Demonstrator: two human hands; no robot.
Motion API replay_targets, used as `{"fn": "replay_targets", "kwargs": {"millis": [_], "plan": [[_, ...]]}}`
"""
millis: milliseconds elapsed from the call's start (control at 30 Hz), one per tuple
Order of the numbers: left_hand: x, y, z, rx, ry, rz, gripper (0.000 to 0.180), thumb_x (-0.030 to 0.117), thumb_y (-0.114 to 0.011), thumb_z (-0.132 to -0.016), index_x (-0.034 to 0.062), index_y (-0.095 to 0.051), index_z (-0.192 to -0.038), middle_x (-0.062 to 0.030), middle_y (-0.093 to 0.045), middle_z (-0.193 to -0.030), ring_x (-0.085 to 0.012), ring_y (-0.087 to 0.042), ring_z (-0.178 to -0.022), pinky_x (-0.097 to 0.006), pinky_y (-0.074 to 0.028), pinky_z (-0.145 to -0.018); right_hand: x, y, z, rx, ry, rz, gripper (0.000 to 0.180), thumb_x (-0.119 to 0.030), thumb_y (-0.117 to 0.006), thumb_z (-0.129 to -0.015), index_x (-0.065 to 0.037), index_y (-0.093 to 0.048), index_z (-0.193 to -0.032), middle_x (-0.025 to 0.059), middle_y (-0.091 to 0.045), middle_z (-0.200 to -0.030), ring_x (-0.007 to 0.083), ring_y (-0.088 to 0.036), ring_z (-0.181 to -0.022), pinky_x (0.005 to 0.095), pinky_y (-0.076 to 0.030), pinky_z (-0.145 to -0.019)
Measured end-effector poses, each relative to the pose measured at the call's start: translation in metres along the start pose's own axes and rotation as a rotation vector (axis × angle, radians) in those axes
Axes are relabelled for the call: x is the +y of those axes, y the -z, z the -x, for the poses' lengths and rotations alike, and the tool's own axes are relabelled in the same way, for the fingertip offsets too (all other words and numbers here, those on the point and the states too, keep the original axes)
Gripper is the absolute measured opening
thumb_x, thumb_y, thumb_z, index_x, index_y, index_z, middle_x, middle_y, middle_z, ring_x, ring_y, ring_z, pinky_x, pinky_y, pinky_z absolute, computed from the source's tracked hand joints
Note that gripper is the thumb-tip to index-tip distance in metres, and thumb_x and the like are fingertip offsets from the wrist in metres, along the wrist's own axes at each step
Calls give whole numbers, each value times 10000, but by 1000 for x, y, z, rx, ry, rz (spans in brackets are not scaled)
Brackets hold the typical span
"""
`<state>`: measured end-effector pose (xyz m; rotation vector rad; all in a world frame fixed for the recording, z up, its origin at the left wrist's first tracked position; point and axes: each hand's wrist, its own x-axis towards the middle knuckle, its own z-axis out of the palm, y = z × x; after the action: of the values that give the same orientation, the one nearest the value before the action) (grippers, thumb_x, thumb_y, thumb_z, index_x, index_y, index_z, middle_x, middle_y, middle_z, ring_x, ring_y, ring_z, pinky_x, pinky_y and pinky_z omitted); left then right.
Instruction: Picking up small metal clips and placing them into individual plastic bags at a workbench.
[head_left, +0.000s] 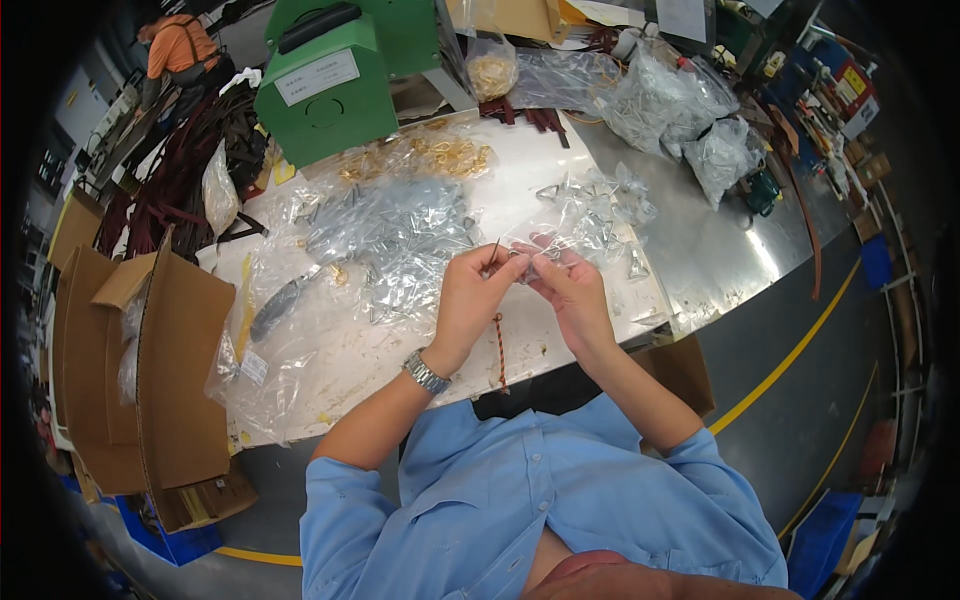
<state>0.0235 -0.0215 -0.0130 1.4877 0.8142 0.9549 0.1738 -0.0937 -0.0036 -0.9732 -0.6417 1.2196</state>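
My left hand [470,295] and my right hand [575,300] meet over the white worktable, fingertips closed together. Pinched between them is a small silver metal piece [527,273], mostly covered by the fingers. A thin dark pointed sliver [495,252] sticks up from my left fingers; its kind is unclear. Just beyond my right hand lie loose silver wire-like metal fittings [590,212], some triangular, among clear plastic. Left of my hands spreads a heap of clear bags [390,235] with more silver fittings. Below the hands, a twisted orange-brown cord [501,355] hangs at the table's front edge.
Gold metal fittings [430,157] lie near a green machine [325,100] at the back. An open cardboard box [185,380] stands at the left edge. Bagged parts [665,100] rest on the metal table at right. A person in orange [182,48] works at far left.
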Motion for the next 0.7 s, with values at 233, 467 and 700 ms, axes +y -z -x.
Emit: {"fn": "replay_targets", "kwargs": {"millis": [233,467,700], "plan": [[19,30,-17,-121,175,132,186,154,-697,-1022,-5,-772,-1083,25,-692,-806,3,-464,-635,-200,-355,-552,-35,27,-15,-122,-4,115,556,-153,-714,-1015,43,-487,-1483,209,-724,-1258,218,-717,-1139,346,-551,-1038],[18,24,-15,-535,238,199,267,163,-793,-943,-7,-734,-1141,33,-686,-806,-5,-558,-625,-183,-389,-525,-35,29,-8,-452,-234,275,643,-131,-780,-944,64,-485,-1481,182,-761,-1195,170,-748,-1046,307,-565,-983],[13,12,-4,-394,260,288,218,162,-819,-927,15,-724,-1058,38,-688,-808,-19,-601,-637,-176,-422,-530,-36,38,0,-552,-470,36,483,-184,-647,-1042,61,-526,-1440,239,-715,-1282,291,-741,-1139,428,-554,-1070]]}}
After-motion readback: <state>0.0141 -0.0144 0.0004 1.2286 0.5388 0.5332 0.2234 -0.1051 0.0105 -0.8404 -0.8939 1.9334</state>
